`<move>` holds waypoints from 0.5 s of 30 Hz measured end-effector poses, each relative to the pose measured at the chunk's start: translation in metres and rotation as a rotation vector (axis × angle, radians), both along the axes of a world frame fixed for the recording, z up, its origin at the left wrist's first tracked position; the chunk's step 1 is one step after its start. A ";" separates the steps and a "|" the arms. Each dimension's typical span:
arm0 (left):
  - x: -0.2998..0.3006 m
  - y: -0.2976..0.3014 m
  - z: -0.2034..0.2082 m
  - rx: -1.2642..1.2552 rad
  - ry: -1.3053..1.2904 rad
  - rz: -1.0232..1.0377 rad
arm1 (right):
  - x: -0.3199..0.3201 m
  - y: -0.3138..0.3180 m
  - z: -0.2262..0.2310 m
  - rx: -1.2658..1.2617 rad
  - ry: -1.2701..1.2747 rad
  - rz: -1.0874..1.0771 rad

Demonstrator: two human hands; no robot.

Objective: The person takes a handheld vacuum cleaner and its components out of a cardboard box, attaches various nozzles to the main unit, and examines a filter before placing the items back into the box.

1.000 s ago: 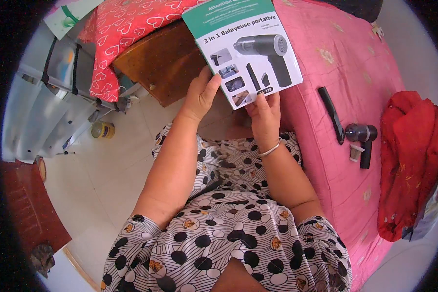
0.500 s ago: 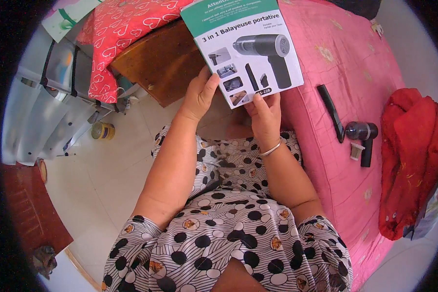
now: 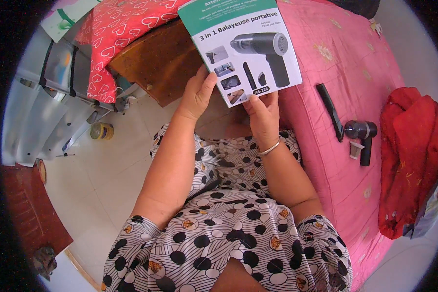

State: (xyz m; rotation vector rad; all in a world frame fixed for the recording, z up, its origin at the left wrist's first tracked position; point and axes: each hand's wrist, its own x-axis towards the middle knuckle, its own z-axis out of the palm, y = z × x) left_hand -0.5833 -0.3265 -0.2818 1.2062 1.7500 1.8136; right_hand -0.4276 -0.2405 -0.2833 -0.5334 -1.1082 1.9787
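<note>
Both my hands hold up a white and green cardboard box (image 3: 243,53) with a picture of a handheld vacuum cleaner on its front. My left hand (image 3: 198,95) grips its lower left edge, thumb on the front. At the bottom edge, my right hand (image 3: 264,117) has its thumb on the front and the fingers mostly hidden behind. On the pink bed to the right lie a black handheld vacuum cleaner (image 3: 367,141), a long black nozzle (image 3: 332,109) and a small pale filter cup (image 3: 356,150).
A crumpled red cloth (image 3: 409,160) lies on the pink bedcover (image 3: 331,204). Behind the box stands a wooden table (image 3: 148,63) with a red heart-patterned cloth (image 3: 126,29). A yellow tin (image 3: 102,130) is on the tiled floor beside a grey metal rack (image 3: 48,112).
The box has shifted very slightly left and down in the view, with both hands still on it. The things on the bed look unmoved.
</note>
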 end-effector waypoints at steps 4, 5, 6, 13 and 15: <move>0.001 0.001 -0.001 0.006 0.001 0.009 | 0.001 0.002 -0.001 -0.004 0.001 0.014; 0.001 0.002 -0.001 0.006 0.000 0.008 | 0.001 0.002 -0.002 0.014 -0.010 0.006; 0.001 0.002 0.000 0.003 -0.004 0.004 | 0.001 0.003 -0.003 0.031 -0.021 -0.001; 0.001 0.003 -0.002 0.012 -0.014 0.002 | 0.001 0.001 0.001 -0.019 0.006 0.012; 0.000 0.004 -0.005 0.024 -0.012 0.006 | 0.000 0.002 -0.001 0.005 0.011 0.025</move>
